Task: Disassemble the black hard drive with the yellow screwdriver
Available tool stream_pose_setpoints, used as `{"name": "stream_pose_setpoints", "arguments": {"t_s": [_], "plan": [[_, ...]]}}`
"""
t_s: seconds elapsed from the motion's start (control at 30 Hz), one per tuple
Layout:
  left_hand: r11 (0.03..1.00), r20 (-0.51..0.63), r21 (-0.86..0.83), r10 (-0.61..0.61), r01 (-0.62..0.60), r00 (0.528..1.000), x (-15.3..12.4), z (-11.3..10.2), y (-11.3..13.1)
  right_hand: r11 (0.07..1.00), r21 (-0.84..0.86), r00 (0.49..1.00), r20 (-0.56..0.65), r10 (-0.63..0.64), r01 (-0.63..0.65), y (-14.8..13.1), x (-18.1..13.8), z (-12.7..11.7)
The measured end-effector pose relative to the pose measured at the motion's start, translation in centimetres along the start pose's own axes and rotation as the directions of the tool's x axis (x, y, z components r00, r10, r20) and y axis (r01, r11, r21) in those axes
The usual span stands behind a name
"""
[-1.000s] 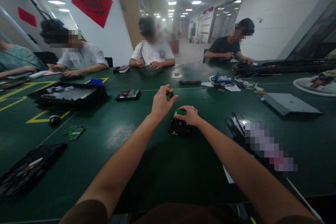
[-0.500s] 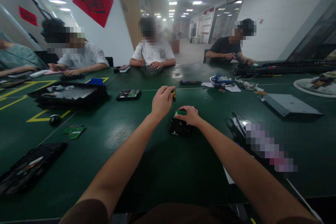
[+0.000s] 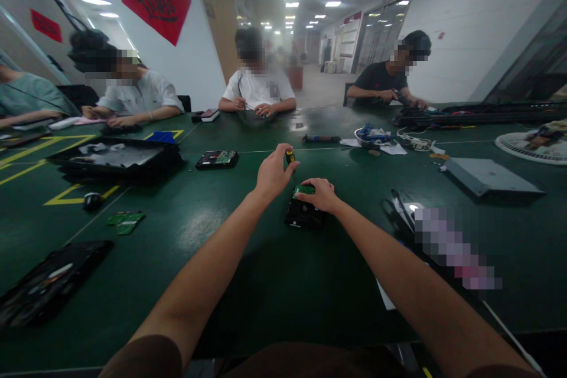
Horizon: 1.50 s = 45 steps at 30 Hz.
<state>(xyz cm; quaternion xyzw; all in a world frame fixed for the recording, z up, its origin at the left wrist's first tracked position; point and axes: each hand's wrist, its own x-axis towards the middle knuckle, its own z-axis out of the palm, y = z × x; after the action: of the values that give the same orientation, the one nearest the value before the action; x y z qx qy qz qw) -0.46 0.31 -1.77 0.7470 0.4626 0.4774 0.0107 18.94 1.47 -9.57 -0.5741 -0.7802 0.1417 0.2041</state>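
Note:
A black hard drive (image 3: 303, 212) with a green circuit board (image 3: 303, 190) on top lies on the green table (image 3: 274, 271) ahead of me. My right hand (image 3: 319, 194) rests on its far end and holds it down with curled fingers. My left hand (image 3: 273, 173) pinches the black-and-yellow handle of a small screwdriver (image 3: 290, 158), held upright over the drive's far left corner.
Another drive (image 3: 217, 159) lies further left, a black tray (image 3: 116, 159) beyond it. Green boards (image 3: 125, 222) and a black case (image 3: 48, 282) are at my left. A grey box (image 3: 489, 175), a bowl of parts (image 3: 371, 136) and tools sit right. Three people work across the table.
My left hand's fingers shifted round the screwdriver handle, twisting it; the hand stays over the same corner. The right hand has not moved.

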Motion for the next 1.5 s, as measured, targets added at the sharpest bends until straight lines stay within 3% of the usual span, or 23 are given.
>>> {"name": "stream_pose_setpoints", "arguments": {"t_s": [0.3, 0.43, 0.77, 1.07, 1.3, 1.5], "plan": [[0.997, -0.001, 0.031, 0.074, -0.074, 0.997, 0.1, -0.6, 0.4, 1.000, 0.007, 1.000, -0.004, -0.002, 0.002, -0.1, 0.1, 0.0], [0.999, 0.003, 0.012, 0.044, -0.044, 0.999, 0.0, -0.3, 0.3, 1.000, -0.005, 1.000, 0.002, 0.012, -0.012, -0.3, 0.0, -0.2], [0.999, -0.132, -0.044, 0.016, -0.022, 0.991, -0.1, 0.5, -0.2, 1.000, -0.013, 1.000, 0.006, 0.013, -0.012, -0.6, -0.2, -0.4], [0.999, -0.002, 0.020, 0.043, -0.043, 0.999, -0.1, 0.0, -0.1, 1.000, -0.001, 1.000, 0.017, 0.010, -0.010, -0.3, 0.0, -0.3], [0.998, -0.100, 0.064, 0.009, -0.003, 0.995, -0.3, 0.2, 0.0, 1.000, -0.016, 1.000, 0.015, 0.005, -0.005, -0.3, 0.1, -0.2], [0.997, -0.082, 0.065, 0.036, -0.031, 0.996, -0.2, -0.1, 0.4, 1.000, -0.026, 1.000, 0.014, 0.015, -0.015, -0.4, 0.1, -0.1]]}}
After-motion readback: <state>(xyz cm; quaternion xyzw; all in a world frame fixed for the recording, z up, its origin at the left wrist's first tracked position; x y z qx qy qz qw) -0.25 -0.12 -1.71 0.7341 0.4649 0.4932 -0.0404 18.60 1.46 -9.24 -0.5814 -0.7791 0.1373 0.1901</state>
